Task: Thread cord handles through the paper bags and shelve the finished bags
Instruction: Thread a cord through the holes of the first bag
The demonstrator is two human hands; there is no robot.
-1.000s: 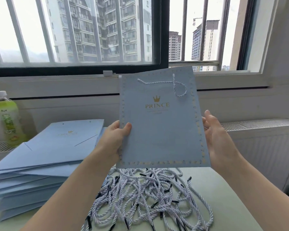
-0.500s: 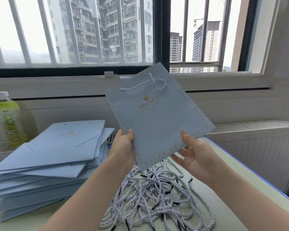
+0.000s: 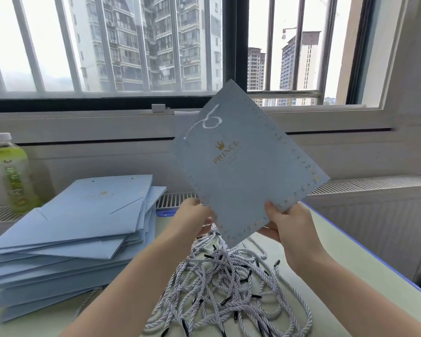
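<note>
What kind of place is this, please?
Probably a room in a high-rise flat or small workshop used for hand assembly: a barred window facing tower blocks, a table holding a stack of flat paper bags and loose cord handles.

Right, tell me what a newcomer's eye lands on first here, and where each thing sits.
First, the pale blue paper bag, held up tilted before the window by both hands at its lower corner, the left hand and the right hand; a white cord handle is looped near its top. Below it a tangle of cords lies on the table. At left sits a stack of flat blue bags, with a green bottle behind.
</note>
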